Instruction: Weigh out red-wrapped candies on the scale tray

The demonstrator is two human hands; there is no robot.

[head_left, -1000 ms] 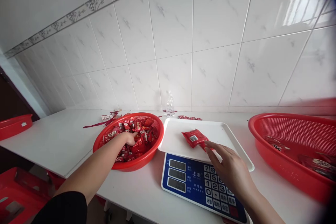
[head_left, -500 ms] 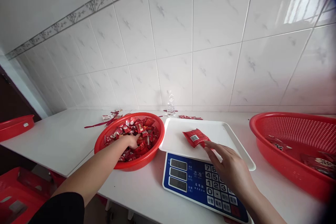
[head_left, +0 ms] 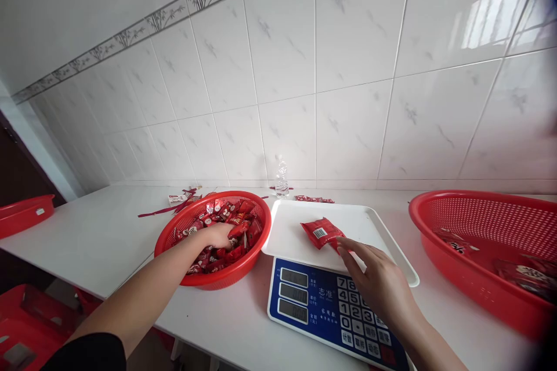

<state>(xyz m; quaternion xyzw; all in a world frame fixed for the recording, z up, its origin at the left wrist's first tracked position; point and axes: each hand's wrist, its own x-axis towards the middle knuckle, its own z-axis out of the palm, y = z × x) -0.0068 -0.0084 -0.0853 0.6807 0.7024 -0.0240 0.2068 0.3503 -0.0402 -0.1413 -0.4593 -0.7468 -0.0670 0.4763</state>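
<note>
My left hand [head_left: 220,236] reaches into a round red plastic basket [head_left: 235,279] full of small red wrapped packets [head_left: 217,208]. Its fingers are down among the packets, so whether they grip one is hidden. On the white tray [head_left: 361,217] of a digital scale lies a red packet [head_left: 322,233] with a white barcode label facing up. My right hand [head_left: 378,272] is above the scale's keypad, thumb and fingers closed on the near right corner of this packet.
A larger red basket [head_left: 452,278] with a few packets stands at the right. The scale's blue panel [head_left: 324,295] faces me. Behind the tray stands a clear bottle [head_left: 281,177]; red ribbons and scraps [head_left: 174,207] lie behind the left basket. A red stool [head_left: 30,324] is below left.
My left hand has shifted slightly and sunk its fingers deeper among the packets. My right hand stays at the packet's corner. The view has tilted a little.
</note>
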